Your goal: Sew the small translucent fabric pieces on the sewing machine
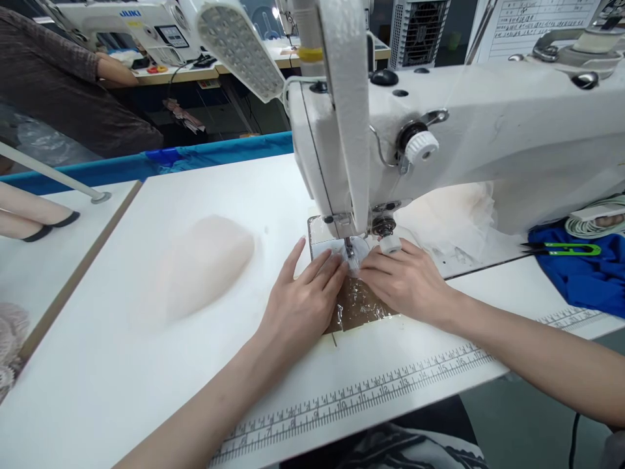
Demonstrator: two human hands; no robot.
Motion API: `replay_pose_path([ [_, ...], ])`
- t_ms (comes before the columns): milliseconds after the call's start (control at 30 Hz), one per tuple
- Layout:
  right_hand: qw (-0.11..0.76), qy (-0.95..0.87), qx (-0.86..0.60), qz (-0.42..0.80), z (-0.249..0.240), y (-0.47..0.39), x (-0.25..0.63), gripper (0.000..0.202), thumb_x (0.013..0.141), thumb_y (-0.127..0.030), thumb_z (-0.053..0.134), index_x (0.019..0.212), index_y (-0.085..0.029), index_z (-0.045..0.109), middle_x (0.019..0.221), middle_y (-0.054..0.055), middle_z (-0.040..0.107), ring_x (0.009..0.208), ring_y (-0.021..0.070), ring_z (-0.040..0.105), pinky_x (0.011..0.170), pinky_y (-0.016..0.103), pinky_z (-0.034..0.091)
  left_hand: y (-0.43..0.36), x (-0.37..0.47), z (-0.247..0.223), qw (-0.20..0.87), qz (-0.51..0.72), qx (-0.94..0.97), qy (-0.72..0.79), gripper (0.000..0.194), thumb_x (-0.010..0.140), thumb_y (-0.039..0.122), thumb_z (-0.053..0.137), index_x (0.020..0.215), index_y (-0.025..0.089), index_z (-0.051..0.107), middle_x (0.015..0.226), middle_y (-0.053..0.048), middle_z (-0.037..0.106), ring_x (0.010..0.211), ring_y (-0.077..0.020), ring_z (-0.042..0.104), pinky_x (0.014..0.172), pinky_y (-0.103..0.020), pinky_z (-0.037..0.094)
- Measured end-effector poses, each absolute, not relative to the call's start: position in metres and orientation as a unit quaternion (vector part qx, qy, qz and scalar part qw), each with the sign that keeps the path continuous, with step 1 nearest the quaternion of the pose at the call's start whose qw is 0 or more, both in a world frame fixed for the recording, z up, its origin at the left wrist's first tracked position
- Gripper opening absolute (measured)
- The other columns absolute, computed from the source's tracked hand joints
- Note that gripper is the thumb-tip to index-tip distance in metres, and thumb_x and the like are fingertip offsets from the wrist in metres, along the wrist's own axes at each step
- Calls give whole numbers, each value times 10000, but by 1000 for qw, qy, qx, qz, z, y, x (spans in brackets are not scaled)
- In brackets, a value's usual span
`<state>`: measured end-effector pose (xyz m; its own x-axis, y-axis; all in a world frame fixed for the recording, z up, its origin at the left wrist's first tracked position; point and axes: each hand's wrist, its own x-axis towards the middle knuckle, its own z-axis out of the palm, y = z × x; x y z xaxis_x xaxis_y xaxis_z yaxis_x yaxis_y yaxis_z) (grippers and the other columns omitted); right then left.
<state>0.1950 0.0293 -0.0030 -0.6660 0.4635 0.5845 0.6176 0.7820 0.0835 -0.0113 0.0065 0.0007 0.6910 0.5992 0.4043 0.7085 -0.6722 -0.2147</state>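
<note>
head view, white fabric: thin white fabric lies under the presser foot of a white sewing machine.
left hand: the left hand lies flat, fingers spread, tips at the fabric's left edge.
right hand: the right hand has bent fingers at the fabric's right side; whether they pinch it, i cannot tell.
good handling: light, even pressure from both sides, fingertips clear of the foot, would likely keep the fabric smooth.
tabletop: the tabletop holds a pale domed piece to the left and green snips on blue cloth to the right.
in the way: the machine's head overhangs the fabric, hiding part of it.
</note>
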Motion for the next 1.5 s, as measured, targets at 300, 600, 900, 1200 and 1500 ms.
replay_pose_path([
  [300,291,-899,-299,-135,-6,31,194,206,884,-116,528,811,-190,705,842,-24,713,678,126,559,722,306,411,10,-12,-4,188,-158,-899,-362,361,875,86,416,1182,100,604,1193,-113,645,1113,-268,603,1085,-575,318],
  [600,280,-897,-309,-142,-5,36,192,220,897,-128,514,823,-198,709,847,-18,719,692,139,570,739,311,420,16,-14,-6,196,-157,-894,-372,366,878,97,415,1197,96,596,1187,-109,650,1105,-270,607,1084,-578,309],
  [900,267,-903,-324,-93,-7,30,196,186,907,-247,547,927,-172,717,1001,-6,713,890,172,590,884,346,403,9,-11,1,170,-152,-897,-379,365,882,159,427,1200,108,597,1201,-103,643,1121,-268,595,1056,-552,348],
  [1200,255,-907,-322,-93,-7,30,199,212,921,-282,536,970,-183,717,1049,-4,708,953,185,592,929,371,392,12,-9,0,171,-164,-891,-387,352,877,164,428,1167,100,617,1183,-104,652,1134,-273,592,1088,-576,311],
  [1500,220,-907,-338,-122,-7,37,197,238,929,-293,510,1016,-187,705,1021,32,714,955,218,599,965,408,365,22,-11,-5,159,-172,-882,-408,363,891,177,411,1185,106,611,1202,-101,639,1144,-279,586,1103,-580,293],
])
